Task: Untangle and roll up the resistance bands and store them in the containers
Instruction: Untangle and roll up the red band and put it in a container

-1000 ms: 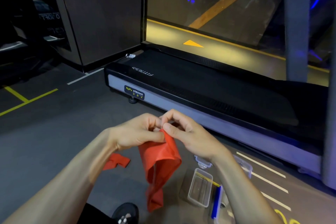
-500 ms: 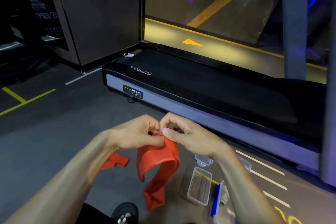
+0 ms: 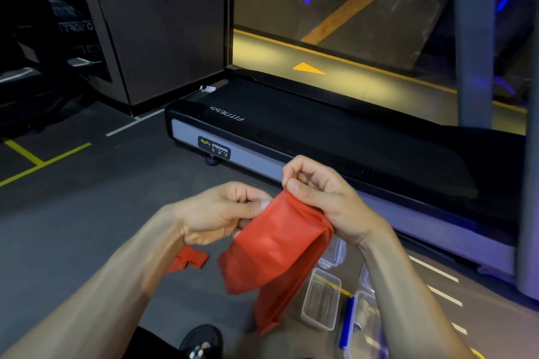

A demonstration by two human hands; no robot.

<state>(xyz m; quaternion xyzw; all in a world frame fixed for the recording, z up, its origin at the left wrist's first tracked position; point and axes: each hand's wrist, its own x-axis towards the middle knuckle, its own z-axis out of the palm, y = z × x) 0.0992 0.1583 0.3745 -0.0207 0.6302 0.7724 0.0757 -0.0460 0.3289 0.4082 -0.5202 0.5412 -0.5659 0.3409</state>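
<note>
A wide red resistance band (image 3: 274,251) hangs folded between both hands above the floor. My right hand (image 3: 323,198) pinches its top edge between thumb and fingers. My left hand (image 3: 221,213) grips the band's left edge, a little lower. The loose end droops down toward the bottom of the view. A second red band (image 3: 189,261) lies flat on the floor under my left wrist. An open clear plastic container (image 3: 320,300) sits on the floor at lower right, holding nothing I can make out. More clear containers (image 3: 364,320), one with a blue clip, lie beside it, partly hidden by my right forearm.
A black and grey treadmill (image 3: 320,148) runs across the floor just beyond my hands. A grey post (image 3: 475,38) stands at the right. A dark pillar (image 3: 163,26) rises at back left. My black shoe (image 3: 201,341) shows at the bottom edge.
My hands have separated: the right one rose and went right with the band's top edge, and the band has spread wider between them.
</note>
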